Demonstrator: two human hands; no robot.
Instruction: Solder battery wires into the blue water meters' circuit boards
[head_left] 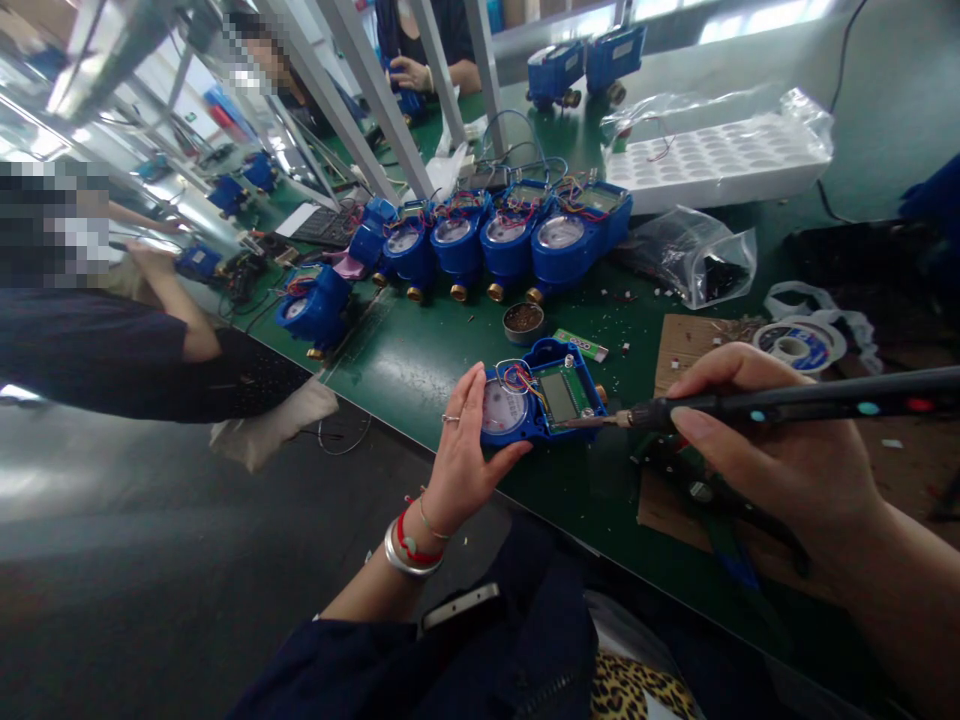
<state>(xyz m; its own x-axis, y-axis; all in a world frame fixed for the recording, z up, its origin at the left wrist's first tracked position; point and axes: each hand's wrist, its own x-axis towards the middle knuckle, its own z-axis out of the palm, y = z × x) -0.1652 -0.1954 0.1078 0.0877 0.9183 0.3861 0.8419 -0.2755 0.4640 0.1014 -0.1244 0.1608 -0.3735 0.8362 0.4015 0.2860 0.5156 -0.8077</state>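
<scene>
Blue meter (pixel 538 395) lies face up on the green table (pixel 401 350), near its close edge, with dial (pixel 504 410), wires (pixel 515 377) and screen (pixel 559 397) exposed. My left hand (pixel 459 475) grips the dial end, the fingers together along the left side and the thumb set apart against the near edge. My right hand (pixel 784 470) pinches an iron (pixel 840 397) between thumb and fingers, its tip directed left at the lower border of the screen; I cannot tell whether the metal touches. Just beyond the meter are a tin (pixel 524 338) of brown grains and a small packet (pixel 581 345). Farther back I see a row of meters (pixel 454 245), with a white tray (pixel 727 180) and a clear bag (pixel 694 250) to its right. A spool (pixel 799 345) and cardboard (pixel 679 345) lie near my right hand.
</scene>
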